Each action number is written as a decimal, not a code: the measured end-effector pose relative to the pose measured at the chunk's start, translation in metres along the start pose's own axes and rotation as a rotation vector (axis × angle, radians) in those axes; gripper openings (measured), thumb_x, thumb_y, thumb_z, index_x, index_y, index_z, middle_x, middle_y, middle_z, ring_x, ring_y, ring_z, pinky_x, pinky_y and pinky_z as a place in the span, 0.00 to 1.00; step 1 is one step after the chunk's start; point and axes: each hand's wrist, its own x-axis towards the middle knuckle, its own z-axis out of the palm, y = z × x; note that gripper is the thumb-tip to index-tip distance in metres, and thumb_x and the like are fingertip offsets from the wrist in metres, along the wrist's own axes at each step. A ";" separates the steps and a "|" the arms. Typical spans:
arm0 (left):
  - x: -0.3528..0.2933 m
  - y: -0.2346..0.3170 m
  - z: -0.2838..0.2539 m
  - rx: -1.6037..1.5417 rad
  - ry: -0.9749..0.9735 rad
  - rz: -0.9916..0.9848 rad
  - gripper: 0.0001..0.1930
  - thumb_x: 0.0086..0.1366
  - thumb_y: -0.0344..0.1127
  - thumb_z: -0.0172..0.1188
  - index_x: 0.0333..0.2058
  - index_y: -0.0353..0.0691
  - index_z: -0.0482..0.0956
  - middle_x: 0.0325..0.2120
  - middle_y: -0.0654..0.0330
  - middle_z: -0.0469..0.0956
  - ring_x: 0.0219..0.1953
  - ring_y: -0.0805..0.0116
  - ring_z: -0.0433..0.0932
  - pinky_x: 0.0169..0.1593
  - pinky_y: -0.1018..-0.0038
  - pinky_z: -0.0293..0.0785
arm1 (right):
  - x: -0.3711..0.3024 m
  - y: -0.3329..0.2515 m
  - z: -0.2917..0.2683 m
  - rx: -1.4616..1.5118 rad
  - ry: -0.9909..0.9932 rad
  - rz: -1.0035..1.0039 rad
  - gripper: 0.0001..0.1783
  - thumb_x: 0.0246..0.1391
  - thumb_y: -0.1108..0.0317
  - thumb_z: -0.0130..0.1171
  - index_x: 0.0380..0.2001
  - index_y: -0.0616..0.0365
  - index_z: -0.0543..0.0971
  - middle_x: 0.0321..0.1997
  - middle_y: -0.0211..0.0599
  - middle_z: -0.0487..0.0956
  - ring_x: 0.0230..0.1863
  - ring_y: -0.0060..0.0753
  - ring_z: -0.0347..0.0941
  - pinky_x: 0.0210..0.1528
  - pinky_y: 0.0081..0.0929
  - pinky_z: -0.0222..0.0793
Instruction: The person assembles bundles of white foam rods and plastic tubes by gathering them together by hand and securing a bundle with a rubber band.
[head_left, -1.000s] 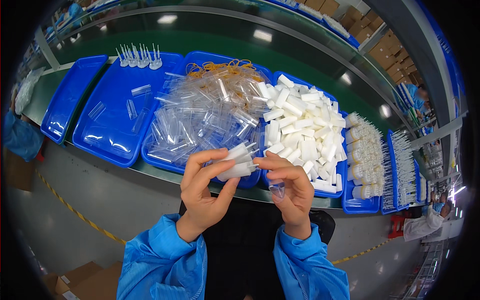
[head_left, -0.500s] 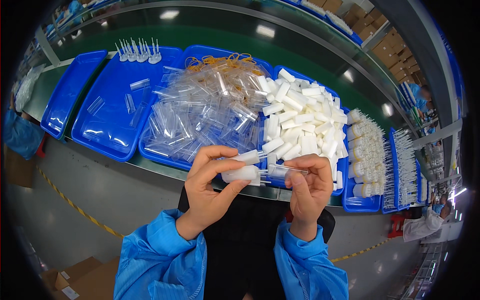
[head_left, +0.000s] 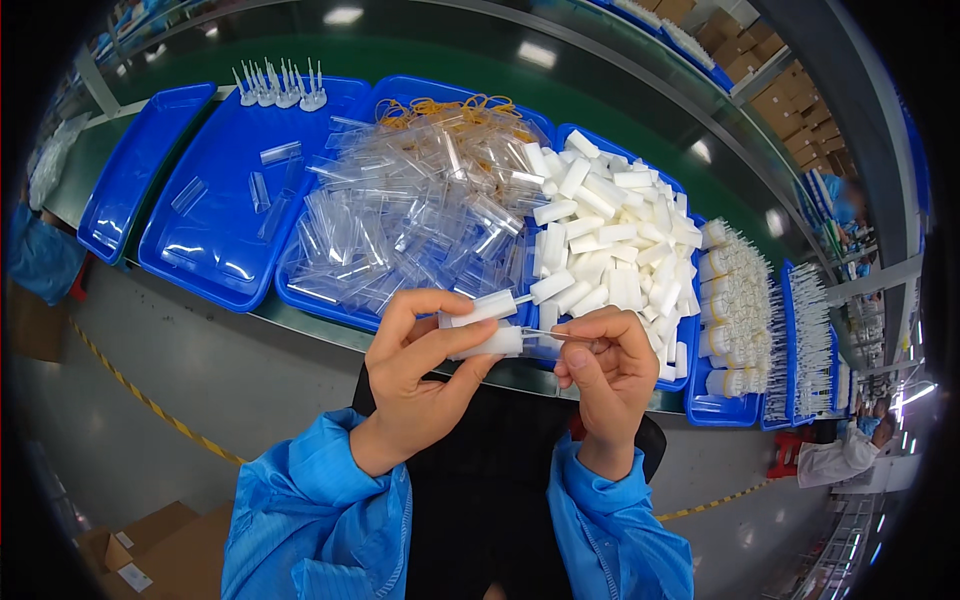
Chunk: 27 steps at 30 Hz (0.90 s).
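My left hand (head_left: 412, 385) is closed on a few white plastic pieces (head_left: 498, 341) with thin stems that point right. They lie side by side between thumb and fingers. Facing it, my right hand (head_left: 610, 375) pinches a clear plastic sleeve (head_left: 542, 346) at the stem end of the lower white piece. How far the stem goes into the sleeve is hard to make out. Just beyond my hands sit a blue tray of loose clear sleeves (head_left: 375, 240) and a heap of white blocks (head_left: 610, 235).
Left of the sleeves, a blue tray (head_left: 215, 235) holds a few sleeves and several upright thin-tipped pieces (head_left: 285, 88). Yellow-banded white pieces (head_left: 730, 310) stand at right, beside a tray of thin upright parts (head_left: 808, 335). Cardboard boxes (head_left: 150, 545) lie at lower left. Other people work farther off.
The clear sleeve has moved left against the white piece, and my right fingertips have come closer to my left hand. The white pieces in my left hand have tilted slightly.
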 end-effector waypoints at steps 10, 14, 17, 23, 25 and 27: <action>0.000 0.001 -0.003 -0.011 -0.100 -0.034 0.13 0.52 0.21 0.69 0.39 0.35 0.84 0.41 0.55 0.72 0.39 0.66 0.78 0.37 0.75 0.79 | -0.001 0.008 0.008 -0.132 0.070 -0.100 0.09 0.56 0.83 0.58 0.41 0.69 0.73 0.41 0.43 0.76 0.33 0.22 0.74 0.34 0.18 0.75; -0.003 0.004 -0.002 -0.030 -0.093 -0.068 0.13 0.52 0.21 0.69 0.39 0.35 0.84 0.41 0.54 0.72 0.40 0.65 0.78 0.38 0.75 0.79 | 0.001 0.004 0.009 -0.043 0.029 0.014 0.09 0.55 0.83 0.58 0.40 0.69 0.73 0.40 0.43 0.76 0.33 0.21 0.75 0.35 0.18 0.74; -0.001 0.006 -0.003 0.001 -0.098 -0.011 0.17 0.51 0.19 0.68 0.42 0.34 0.83 0.43 0.54 0.73 0.40 0.62 0.78 0.38 0.73 0.79 | -0.001 0.011 0.016 -0.154 0.053 -0.045 0.12 0.56 0.83 0.58 0.43 0.69 0.72 0.40 0.43 0.77 0.33 0.21 0.75 0.34 0.16 0.74; -0.001 0.005 0.005 0.180 -0.126 0.108 0.27 0.46 0.18 0.69 0.49 0.34 0.79 0.44 0.51 0.76 0.41 0.53 0.79 0.42 0.68 0.79 | 0.002 0.024 0.025 -0.348 0.172 -0.155 0.42 0.44 0.75 0.72 0.60 0.67 0.61 0.48 0.45 0.75 0.47 0.29 0.73 0.50 0.26 0.70; -0.001 -0.001 0.007 0.233 -0.090 0.191 0.28 0.46 0.18 0.70 0.49 0.32 0.78 0.43 0.50 0.77 0.41 0.51 0.80 0.42 0.67 0.79 | 0.004 0.027 0.043 -0.487 0.201 -0.276 0.48 0.34 0.74 0.74 0.61 0.65 0.61 0.64 0.51 0.65 0.58 0.36 0.67 0.60 0.35 0.63; -0.002 -0.003 0.011 0.279 -0.054 0.274 0.28 0.45 0.18 0.71 0.49 0.30 0.78 0.42 0.49 0.78 0.42 0.50 0.80 0.43 0.66 0.79 | 0.004 0.028 0.039 -0.532 0.210 -0.209 0.51 0.32 0.71 0.73 0.62 0.65 0.60 0.65 0.53 0.62 0.62 0.45 0.65 0.63 0.39 0.59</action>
